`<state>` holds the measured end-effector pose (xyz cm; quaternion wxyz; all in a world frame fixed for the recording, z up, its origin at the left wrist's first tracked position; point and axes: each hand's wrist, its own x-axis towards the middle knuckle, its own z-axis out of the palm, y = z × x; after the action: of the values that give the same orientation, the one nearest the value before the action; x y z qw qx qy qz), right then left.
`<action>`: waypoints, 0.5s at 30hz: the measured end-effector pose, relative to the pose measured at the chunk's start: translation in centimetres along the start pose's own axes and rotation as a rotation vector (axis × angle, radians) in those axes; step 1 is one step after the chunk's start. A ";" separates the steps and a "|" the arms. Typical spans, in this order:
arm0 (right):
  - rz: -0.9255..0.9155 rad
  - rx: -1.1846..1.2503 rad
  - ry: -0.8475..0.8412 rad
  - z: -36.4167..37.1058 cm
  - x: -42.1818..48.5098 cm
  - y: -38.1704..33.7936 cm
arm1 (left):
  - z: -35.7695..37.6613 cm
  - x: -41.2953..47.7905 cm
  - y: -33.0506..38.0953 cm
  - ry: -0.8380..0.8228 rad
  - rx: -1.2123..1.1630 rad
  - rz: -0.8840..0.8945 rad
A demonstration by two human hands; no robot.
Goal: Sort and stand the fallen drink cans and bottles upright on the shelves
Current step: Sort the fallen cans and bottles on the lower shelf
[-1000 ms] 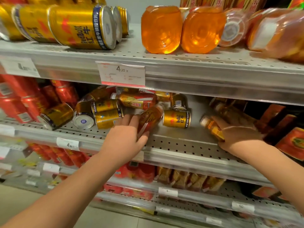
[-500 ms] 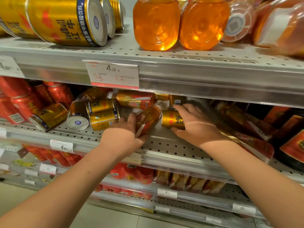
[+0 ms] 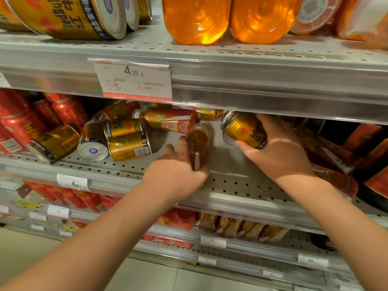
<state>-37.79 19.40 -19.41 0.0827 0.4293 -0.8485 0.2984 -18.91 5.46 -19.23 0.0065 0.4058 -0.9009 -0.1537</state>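
On the middle shelf (image 3: 231, 185), my left hand (image 3: 176, 175) grips a small amber drink bottle (image 3: 197, 143), tilted nearly upright with its neck pointing away from me. My right hand (image 3: 279, 152) holds a gold can (image 3: 244, 129), lifted off the shelf and tilted, its top toward the left. Several gold cans (image 3: 128, 145) lie fallen to the left, and a gold-and-red bottle (image 3: 168, 119) lies on its side behind them. Red cans (image 3: 23, 127) lie heaped at the far left.
The upper shelf (image 3: 252, 66) carries fallen gold cans (image 3: 63, 15) and orange bottles (image 3: 197, 17) lying on their sides, with a price tag (image 3: 134, 80) on its edge. Dark red bottles and cartons (image 3: 340, 156) crowd the right. Lower shelves hold red packs.
My right hand has closed round the gold can and lifted it off the shelf. My left hand has turned the amber bottle more upright. The camera has moved closer.
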 end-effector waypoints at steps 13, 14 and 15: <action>0.115 0.062 0.065 -4.0 -2.7 2.7 | 2.3 -2.4 9.4 -0.015 0.020 0.124; 0.124 0.063 0.069 -4.1 -2.6 2.7 | 2.2 -2.4 9.1 -0.002 0.035 0.136; 0.136 0.068 0.070 -4.2 -2.5 2.8 | 2.0 -2.1 8.7 0.021 0.045 0.146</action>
<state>-38.88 24.82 -18.23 0.0770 0.3625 -0.8617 0.3467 -24.13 12.99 -18.40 0.0181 0.3407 -0.9312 -0.1283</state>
